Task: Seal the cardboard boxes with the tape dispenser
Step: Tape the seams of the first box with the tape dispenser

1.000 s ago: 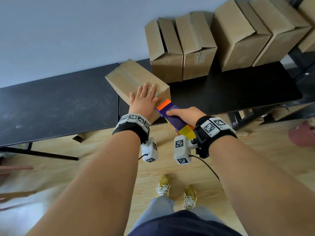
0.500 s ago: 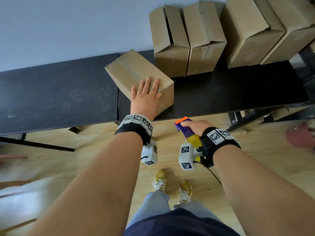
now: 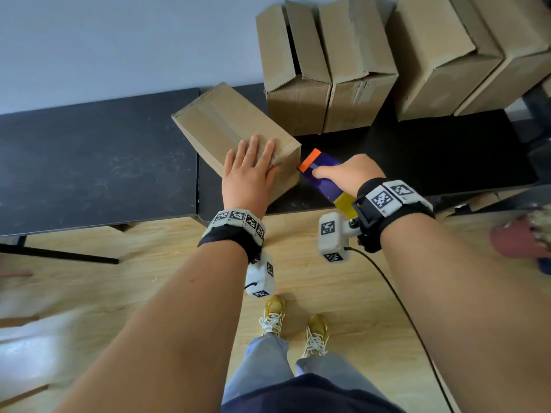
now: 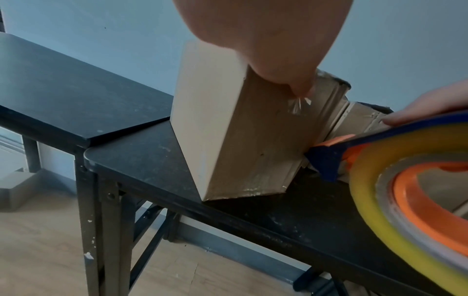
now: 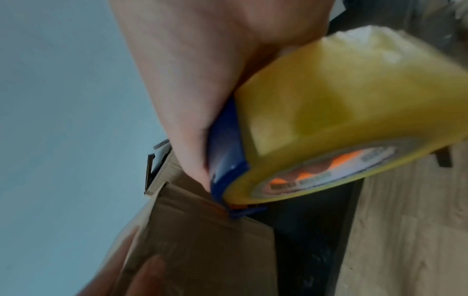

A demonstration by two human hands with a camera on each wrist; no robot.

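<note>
Head view: flat left hand (image 3: 250, 174) steadies brown cardboard box (image 3: 220, 126).
Right hand (image 3: 348, 174): fingers wrapped round blue-orange tape dispenser (image 3: 320, 171).
Advice: press its nose firmly against the near-right corner.

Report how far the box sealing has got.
Done: clear tape already runs along the top seam of the angled brown cardboard box. In hand: the left hand presses flat on its top while the right hand holds the blue and orange tape dispenser at its end face. Left: the upright cardboard boxes by the wall; at least one has a gaping seam.
</note>
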